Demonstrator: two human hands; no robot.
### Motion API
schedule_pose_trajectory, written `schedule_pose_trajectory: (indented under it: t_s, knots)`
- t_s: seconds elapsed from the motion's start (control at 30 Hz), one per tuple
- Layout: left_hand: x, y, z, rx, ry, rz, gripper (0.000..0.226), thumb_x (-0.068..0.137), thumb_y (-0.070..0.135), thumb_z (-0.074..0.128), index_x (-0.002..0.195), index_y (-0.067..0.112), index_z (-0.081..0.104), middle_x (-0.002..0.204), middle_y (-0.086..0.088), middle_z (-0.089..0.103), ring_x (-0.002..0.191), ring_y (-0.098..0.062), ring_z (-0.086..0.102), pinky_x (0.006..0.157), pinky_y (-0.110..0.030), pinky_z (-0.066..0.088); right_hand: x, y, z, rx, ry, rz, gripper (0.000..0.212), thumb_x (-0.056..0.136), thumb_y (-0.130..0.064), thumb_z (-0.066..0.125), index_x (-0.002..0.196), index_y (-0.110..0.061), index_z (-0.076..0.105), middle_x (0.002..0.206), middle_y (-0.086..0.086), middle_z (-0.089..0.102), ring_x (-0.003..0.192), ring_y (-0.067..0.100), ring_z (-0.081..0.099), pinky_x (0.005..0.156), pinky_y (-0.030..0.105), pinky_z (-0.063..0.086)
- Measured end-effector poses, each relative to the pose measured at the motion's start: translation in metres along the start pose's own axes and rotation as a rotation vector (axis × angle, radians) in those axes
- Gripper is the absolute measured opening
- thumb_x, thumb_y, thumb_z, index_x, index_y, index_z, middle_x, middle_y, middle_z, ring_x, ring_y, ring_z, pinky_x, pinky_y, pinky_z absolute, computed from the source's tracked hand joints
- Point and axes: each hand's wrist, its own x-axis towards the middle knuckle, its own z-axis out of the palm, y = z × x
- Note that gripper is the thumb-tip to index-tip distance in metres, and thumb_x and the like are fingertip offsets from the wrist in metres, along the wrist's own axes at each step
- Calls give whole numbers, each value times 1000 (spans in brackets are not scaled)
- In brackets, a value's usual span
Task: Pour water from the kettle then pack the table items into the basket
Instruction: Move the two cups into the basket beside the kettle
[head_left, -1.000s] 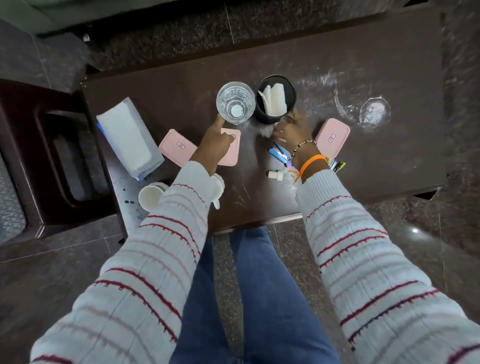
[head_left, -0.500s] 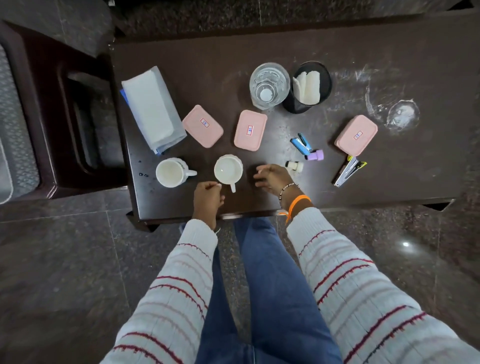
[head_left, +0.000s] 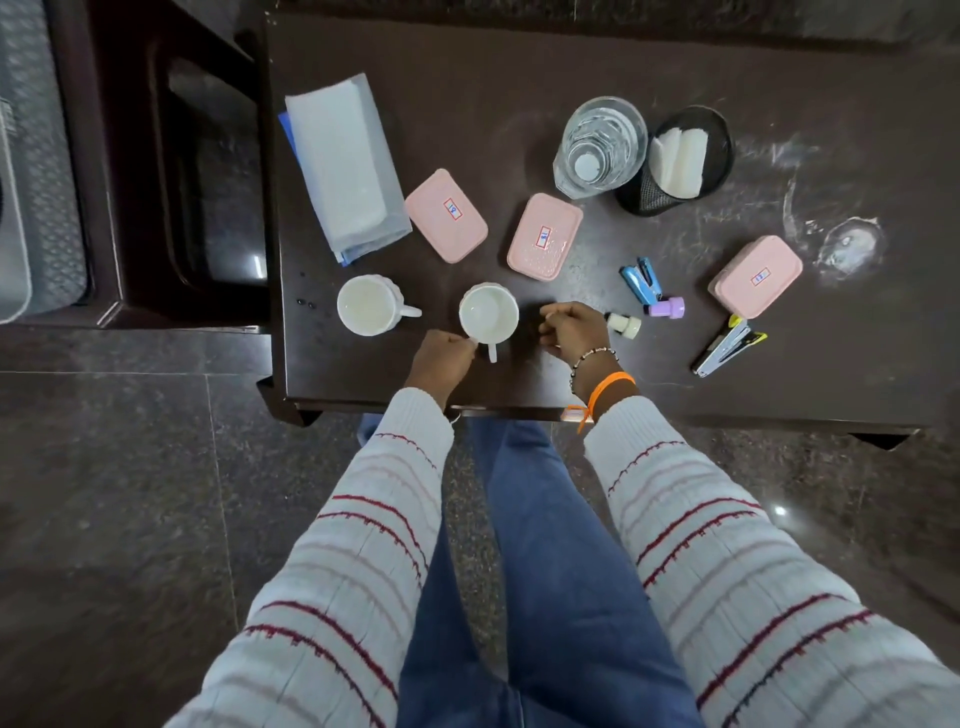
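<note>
A white cup (head_left: 488, 314) stands near the table's front edge, its handle pointing toward me. My left hand (head_left: 441, 356) has its fingers curled and its fingertips meet the cup at the base of the handle. My right hand (head_left: 569, 330) rests on the table just right of the cup, loosely curled, a small gap away and holding nothing. A second white cup (head_left: 368, 305) stands to the left. The glass kettle (head_left: 600, 148) with water stands at the back beside a black mesh holder (head_left: 678, 158) with white tissue in it.
On the dark table (head_left: 519, 78) lie three pink boxes (head_left: 445, 214) (head_left: 544, 236) (head_left: 757, 275), a tissue pack (head_left: 343, 166), a blue stapler (head_left: 643, 280), a purple cap (head_left: 669, 307), a small white bottle (head_left: 625, 325) and a silver stapler (head_left: 727, 348). A dark wooden stand (head_left: 171, 182) adjoins the table's left end.
Both hands drew back from the kettle and mesh holder to the front edge. My left hand then moved up to the middle cup's handle, and my right hand closed in beside the cup.
</note>
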Motion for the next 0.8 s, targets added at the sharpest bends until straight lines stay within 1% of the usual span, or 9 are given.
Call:
schedule_pose_trajectory:
  t_s: [0.1, 0.2, 0.3, 0.4, 0.47, 0.57, 0.67, 0.73, 0.8]
  knots:
    - [-2, -2, 6, -87, -53, -24, 31, 94, 19, 48, 121, 4, 50, 126, -14, 59, 102, -21, 51, 86, -31, 37, 0, -5, -3, 48, 8, 1, 32, 92, -1, 44, 66, -17, 54, 61, 4, 50, 53, 12, 45, 56, 21, 42]
    - [-2, -4, 10, -195, -66, -73, 36, 94, 19, 49, 127, 6, 44, 128, -12, 56, 102, -19, 48, 87, -31, 37, -5, -6, 0, -8, -45, 22, 26, 92, -12, 51, 66, -17, 53, 62, 3, 52, 52, 12, 45, 55, 21, 41]
    - [0, -10, 6, -439, 6, -110, 26, 94, 15, 48, 119, 10, 44, 118, -8, 56, 99, -17, 51, 85, -30, 39, -11, -1, 10, -142, -162, 47, 29, 88, -26, 59, 62, -18, 49, 65, 0, 54, 53, 13, 48, 55, 23, 40]
    - [7, -13, -10, -738, 125, -77, 30, 95, 10, 46, 125, 9, 49, 117, -7, 54, 113, -21, 52, 91, -30, 43, -12, 10, 22, -329, -216, 32, 28, 81, -28, 68, 61, -17, 51, 67, 2, 55, 54, 12, 48, 53, 23, 38]
    - [13, -14, -23, -872, 151, -70, 34, 95, 13, 49, 128, 10, 50, 127, -7, 53, 119, -22, 51, 93, -30, 43, -13, 17, 32, -394, -247, 12, 19, 79, -25, 71, 73, -12, 59, 75, 7, 55, 57, 14, 48, 55, 22, 38]
    - [18, -13, -30, -1019, 96, -120, 32, 91, 20, 57, 122, 12, 54, 134, -4, 52, 109, -17, 51, 92, -30, 43, -11, 28, 43, -391, -201, -37, 22, 80, -17, 70, 95, -2, 66, 85, 9, 55, 77, 23, 51, 66, 31, 42]
    - [20, -10, -26, -1092, 25, -119, 23, 91, 25, 57, 113, 21, 60, 122, -1, 53, 105, -14, 48, 93, -29, 40, -7, 34, 48, -341, -142, -37, 21, 82, -13, 66, 94, 4, 68, 72, 6, 56, 78, 24, 50, 62, 29, 40]
    - [20, -9, -23, -1119, -4, -103, 28, 93, 27, 53, 120, 23, 59, 110, 1, 51, 100, -12, 49, 95, -28, 39, -8, 34, 49, -303, -139, -18, 20, 83, -10, 64, 94, 6, 68, 63, 3, 52, 66, 22, 45, 57, 24, 32]
    - [20, -10, -25, -1137, 16, -104, 28, 94, 24, 52, 121, 19, 59, 101, 2, 52, 90, -10, 51, 93, -28, 40, -10, 32, 50, -279, -136, -28, 23, 84, -8, 61, 98, 10, 67, 69, 6, 56, 55, 14, 39, 56, 23, 30]
